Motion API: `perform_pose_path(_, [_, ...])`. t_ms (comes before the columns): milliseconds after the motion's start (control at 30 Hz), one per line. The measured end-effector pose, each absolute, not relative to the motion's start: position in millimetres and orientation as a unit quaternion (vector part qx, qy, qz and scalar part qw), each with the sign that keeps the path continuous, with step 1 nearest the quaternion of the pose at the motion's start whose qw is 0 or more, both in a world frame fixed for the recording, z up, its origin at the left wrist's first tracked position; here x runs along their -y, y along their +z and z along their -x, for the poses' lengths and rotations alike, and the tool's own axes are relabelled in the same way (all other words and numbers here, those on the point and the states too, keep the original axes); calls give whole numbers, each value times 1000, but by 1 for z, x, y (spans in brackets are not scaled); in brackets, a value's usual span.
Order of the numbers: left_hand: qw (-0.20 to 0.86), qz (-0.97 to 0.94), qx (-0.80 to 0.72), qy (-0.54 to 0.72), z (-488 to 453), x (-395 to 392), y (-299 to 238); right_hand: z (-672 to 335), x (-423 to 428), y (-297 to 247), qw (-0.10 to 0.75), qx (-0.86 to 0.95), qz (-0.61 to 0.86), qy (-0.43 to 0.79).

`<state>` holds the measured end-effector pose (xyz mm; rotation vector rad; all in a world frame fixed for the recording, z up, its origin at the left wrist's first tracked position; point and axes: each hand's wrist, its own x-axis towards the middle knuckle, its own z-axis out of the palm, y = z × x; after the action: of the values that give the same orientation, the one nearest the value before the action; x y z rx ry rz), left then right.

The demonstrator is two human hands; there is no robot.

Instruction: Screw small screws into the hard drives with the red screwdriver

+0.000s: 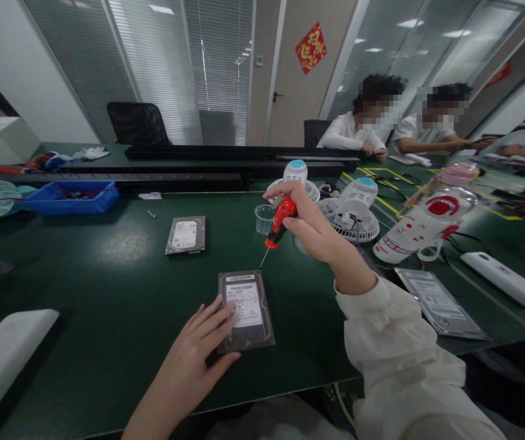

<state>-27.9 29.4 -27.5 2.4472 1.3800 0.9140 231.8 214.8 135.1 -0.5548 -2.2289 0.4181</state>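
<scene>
A hard drive [255, 333] lies label up on the green table in front of me. My left hand [202, 342] rests on its left side, fingers spread over the label's edge. With my right hand [310, 226] I grip a red and black screwdriver [283, 220] by its handle. The shaft slants down, its tip at the drive's far right corner; whether a screw sits under it is too small to tell. A second hard drive [186, 234] lies farther back to the left. Behind the screwdriver stands a clear plastic cup [264, 219], partly hidden by my hand.
A blue tray [72, 198] and a small screw [152, 214] lie to the left. White fans [356, 208], a clear bottle [427, 214] and another hard drive [439, 302] are at the right. White oblong devices [510, 278] lie on both sides. Several people sit across the table.
</scene>
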Motion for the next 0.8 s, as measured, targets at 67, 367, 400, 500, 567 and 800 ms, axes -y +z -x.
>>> perform_pose_path(67, [92,-824,-465,311,28,-29,-27,-231,-214,136,384,880,217,178])
perform_pose_path(367, [93,-823,-470,306,28,-29,-29,-232,-215,139,355,886,293,53])
perform_pose_path(400, [95,-822,-469,308,28,-29,-29,-233,-213,141,345,888,297,59])
perform_pose_path(500, [94,-822,-467,312,28,-29,-29,-235,-208,144,333,896,278,100])
perform_pose_path(567, [88,-824,-466,310,28,-29,-29,-235,-208,144,335,897,259,127])
perform_pose_path(800, [83,-826,-465,307,28,-29,-30,-232,-211,144,361,874,321,52])
